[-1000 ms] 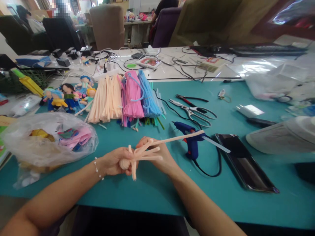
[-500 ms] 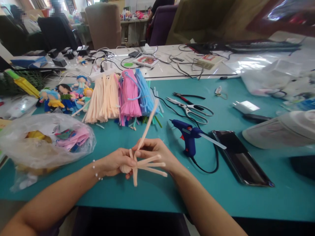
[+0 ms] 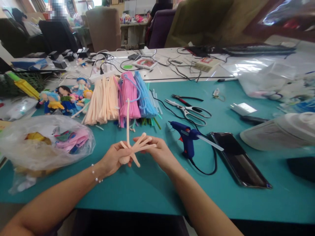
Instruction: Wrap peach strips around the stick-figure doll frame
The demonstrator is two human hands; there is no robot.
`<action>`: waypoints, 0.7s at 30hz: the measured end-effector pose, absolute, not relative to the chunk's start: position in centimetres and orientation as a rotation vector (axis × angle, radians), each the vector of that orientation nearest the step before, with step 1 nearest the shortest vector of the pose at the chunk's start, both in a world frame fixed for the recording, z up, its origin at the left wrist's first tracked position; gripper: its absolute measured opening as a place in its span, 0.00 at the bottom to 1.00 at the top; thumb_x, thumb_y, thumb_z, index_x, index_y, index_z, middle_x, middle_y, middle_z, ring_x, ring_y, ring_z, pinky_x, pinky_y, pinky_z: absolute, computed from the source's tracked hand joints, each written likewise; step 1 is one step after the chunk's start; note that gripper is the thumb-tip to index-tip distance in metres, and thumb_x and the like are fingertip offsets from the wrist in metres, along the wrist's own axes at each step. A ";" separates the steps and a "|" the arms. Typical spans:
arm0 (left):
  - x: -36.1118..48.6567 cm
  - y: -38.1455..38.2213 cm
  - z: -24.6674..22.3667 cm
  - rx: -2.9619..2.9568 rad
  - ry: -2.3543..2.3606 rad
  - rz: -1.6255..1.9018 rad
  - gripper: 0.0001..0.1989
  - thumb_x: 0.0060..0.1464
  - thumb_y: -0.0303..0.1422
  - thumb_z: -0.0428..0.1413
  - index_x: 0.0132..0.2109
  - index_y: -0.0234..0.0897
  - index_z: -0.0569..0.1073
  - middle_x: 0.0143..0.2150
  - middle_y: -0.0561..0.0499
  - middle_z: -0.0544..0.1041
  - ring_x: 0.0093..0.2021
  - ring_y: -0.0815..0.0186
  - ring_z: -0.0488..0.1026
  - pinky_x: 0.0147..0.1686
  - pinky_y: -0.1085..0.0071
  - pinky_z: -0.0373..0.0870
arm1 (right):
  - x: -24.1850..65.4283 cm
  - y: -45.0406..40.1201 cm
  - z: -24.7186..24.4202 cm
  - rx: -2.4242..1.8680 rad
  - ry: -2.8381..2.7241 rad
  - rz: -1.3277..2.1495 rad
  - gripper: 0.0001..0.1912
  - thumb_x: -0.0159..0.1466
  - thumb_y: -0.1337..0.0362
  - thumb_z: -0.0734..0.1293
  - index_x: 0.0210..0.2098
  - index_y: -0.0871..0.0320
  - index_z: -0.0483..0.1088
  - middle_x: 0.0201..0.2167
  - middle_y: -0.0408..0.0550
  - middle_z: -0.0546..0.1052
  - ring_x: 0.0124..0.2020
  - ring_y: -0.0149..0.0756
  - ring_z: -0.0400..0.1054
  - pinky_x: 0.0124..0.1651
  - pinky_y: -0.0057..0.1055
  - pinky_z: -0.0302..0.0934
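Both my hands hold a small figure made of peach pipe cleaners (image 3: 135, 148) just above the teal mat (image 3: 152, 186). My left hand (image 3: 113, 159) grips its round ball end. My right hand (image 3: 158, 153) pinches the stems, and one long free stem (image 3: 128, 121) sticks straight up and away from me. Several short stems fan out to the right over my right fingers.
Bundles of peach (image 3: 104, 100), pink (image 3: 129, 98) and blue (image 3: 145, 96) pipe cleaners lie ahead. Small dolls (image 3: 66, 96) stand at left, a plastic bag (image 3: 46, 141) nearer. A blue glue gun (image 3: 188, 137), scissors (image 3: 190, 111), pliers (image 3: 187, 97) and a phone (image 3: 237, 159) lie at right.
The long free stem swung from pointing right, through a diagonal, to pointing straight up as my right hand wound it around the bundle. My hands stayed in place.
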State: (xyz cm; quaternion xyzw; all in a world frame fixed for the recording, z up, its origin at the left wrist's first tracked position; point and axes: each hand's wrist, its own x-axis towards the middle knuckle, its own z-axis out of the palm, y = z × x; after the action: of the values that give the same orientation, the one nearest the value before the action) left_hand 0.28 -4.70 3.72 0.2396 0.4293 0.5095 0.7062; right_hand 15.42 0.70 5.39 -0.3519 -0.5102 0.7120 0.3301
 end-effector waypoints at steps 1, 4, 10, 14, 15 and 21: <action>0.3 -4.7 3.7 0.538 0.972 1.163 0.14 0.33 0.36 0.66 0.25 0.33 0.70 0.18 0.54 0.73 0.16 0.72 0.67 0.16 0.75 0.65 | 15.4 0.6 5.5 -0.880 -1.393 1.869 0.07 0.50 0.70 0.67 0.30 0.60 0.75 0.22 0.42 0.75 0.25 0.30 0.68 0.31 0.27 0.62; 0.6 -4.7 3.6 0.580 1.001 1.206 0.17 0.33 0.39 0.66 0.26 0.34 0.69 0.20 0.54 0.73 0.17 0.71 0.68 0.17 0.75 0.66 | 15.2 0.2 5.7 -0.780 -1.528 1.898 0.06 0.51 0.68 0.68 0.30 0.61 0.73 0.21 0.42 0.73 0.25 0.33 0.69 0.31 0.29 0.62; 0.7 -5.0 3.0 0.686 0.998 1.197 0.16 0.38 0.41 0.65 0.28 0.35 0.69 0.22 0.55 0.72 0.23 0.71 0.69 0.24 0.74 0.67 | 14.9 0.0 5.3 -0.869 -1.534 1.775 0.13 0.54 0.56 0.70 0.23 0.62 0.71 0.21 0.46 0.73 0.23 0.33 0.67 0.28 0.29 0.61; 0.4 -5.1 2.3 0.814 1.010 1.195 0.13 0.42 0.39 0.63 0.29 0.35 0.70 0.22 0.56 0.69 0.23 0.73 0.65 0.25 0.75 0.62 | 14.8 0.0 5.2 -0.921 -1.524 1.640 0.14 0.52 0.57 0.71 0.20 0.62 0.69 0.18 0.42 0.69 0.20 0.28 0.61 0.24 0.25 0.55; 0.3 -5.1 2.2 0.854 1.022 1.200 0.13 0.42 0.38 0.63 0.29 0.35 0.70 0.21 0.56 0.68 0.22 0.74 0.64 0.25 0.76 0.60 | 14.9 0.0 5.3 -0.927 -1.536 1.608 0.13 0.52 0.59 0.71 0.19 0.62 0.69 0.17 0.41 0.68 0.20 0.27 0.59 0.24 0.24 0.54; 0.1 -5.4 2.5 0.997 1.083 1.191 0.10 0.40 0.34 0.63 0.25 0.34 0.71 0.20 0.56 0.67 0.23 0.73 0.62 0.24 0.75 0.58 | 15.0 -0.4 5.7 -0.898 -1.626 1.530 0.11 0.52 0.63 0.69 0.18 0.61 0.67 0.16 0.40 0.66 0.19 0.26 0.57 0.23 0.24 0.51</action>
State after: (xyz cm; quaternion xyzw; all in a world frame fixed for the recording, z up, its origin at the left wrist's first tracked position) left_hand 0.06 -5.43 2.48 0.4274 0.4642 0.5104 0.5843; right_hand 14.97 -0.44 5.71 -0.3480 -0.6307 0.5934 0.3592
